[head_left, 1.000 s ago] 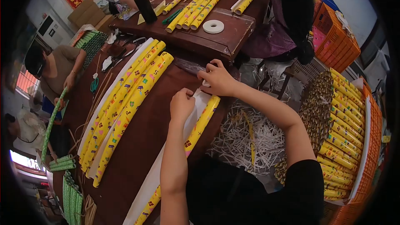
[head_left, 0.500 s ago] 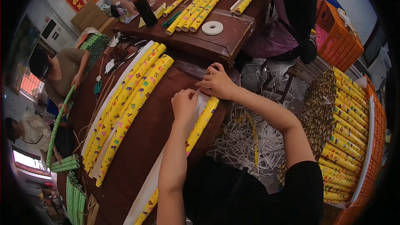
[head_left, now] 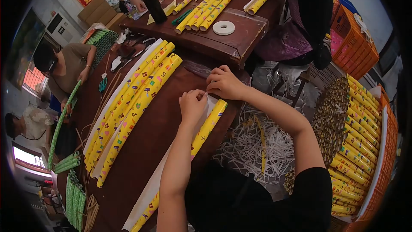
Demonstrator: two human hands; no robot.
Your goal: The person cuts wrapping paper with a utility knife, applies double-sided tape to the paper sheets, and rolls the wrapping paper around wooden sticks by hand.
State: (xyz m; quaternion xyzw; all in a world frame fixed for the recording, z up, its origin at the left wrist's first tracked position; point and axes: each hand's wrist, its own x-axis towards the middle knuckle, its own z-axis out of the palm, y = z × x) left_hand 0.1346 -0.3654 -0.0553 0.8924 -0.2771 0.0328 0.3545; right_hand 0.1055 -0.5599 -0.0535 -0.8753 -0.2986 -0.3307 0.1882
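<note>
Both hands are close together, fingers bent and tips almost meeting: the left hand (head_left: 193, 106) and the right hand (head_left: 225, 83) work at the far end of a yellow patterned roll (head_left: 209, 126). This roll lies aslant on the right part of the brown surface (head_left: 150, 146), its near end running under the left forearm. A white sheet (head_left: 149, 193) lies flat along its left side. The fingertips seem to be on the sheet's far end, though whether they pinch something small cannot be told. The hands are probably set so close for fine control at one spot, while the surface takes the roll's weight.

Left of it, more yellow rolls (head_left: 137, 109) lie side by side at the same slant, likely to leave room for the arms. A white tape ring (head_left: 223, 28) lies flat on the far surface (head_left: 246, 28), perhaps within reach of several people. To the right, stacked rolls (head_left: 358, 146) lie lengthwise by an orange crate (head_left: 389, 141), apparently packed to save space.
</note>
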